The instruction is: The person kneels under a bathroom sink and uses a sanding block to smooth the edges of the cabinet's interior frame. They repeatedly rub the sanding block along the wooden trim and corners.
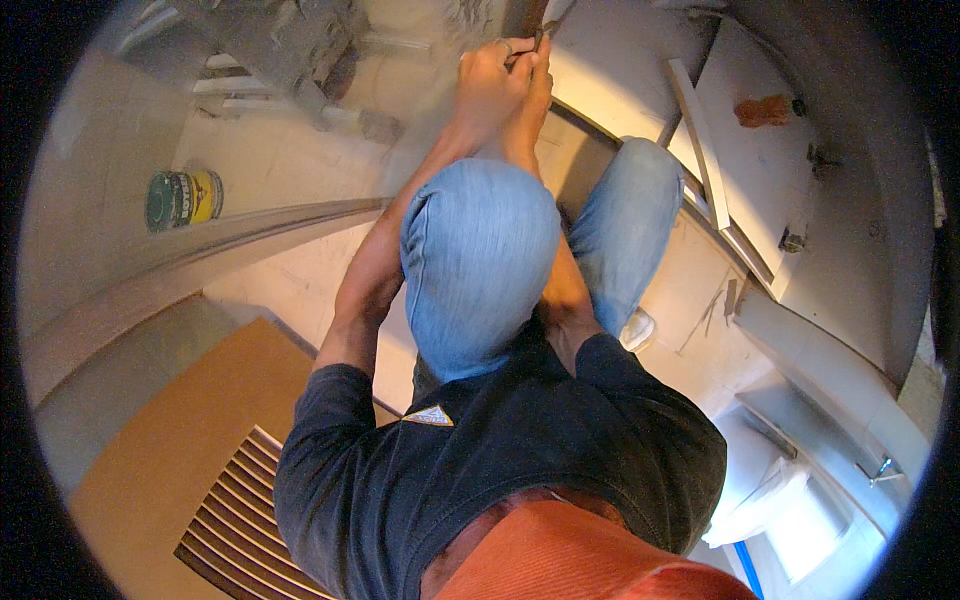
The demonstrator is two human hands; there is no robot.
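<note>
Both my arms reach forward around my raised knee, and the hands meet at the top middle, beside the edge of a dark brown upright panel (527, 22). My left hand (487, 82) is closed, its fingers bent toward the right hand. Close against it, my right hand (535, 85) is closed too, with its fingertips pinched together. A small, dark, thin piece (538, 40) shows at the fingertips; its kind is too small to tell. Which hand grips it, I cannot make out.
A green and yellow can (185, 198) stands at the left. A pale strip of wood (700, 145) lies slanted at the right, near an orange-red object (763, 111). At lower left is a brown board (190, 400) with a slatted grille (245, 520). White plastic (765, 505) lies lower right.
</note>
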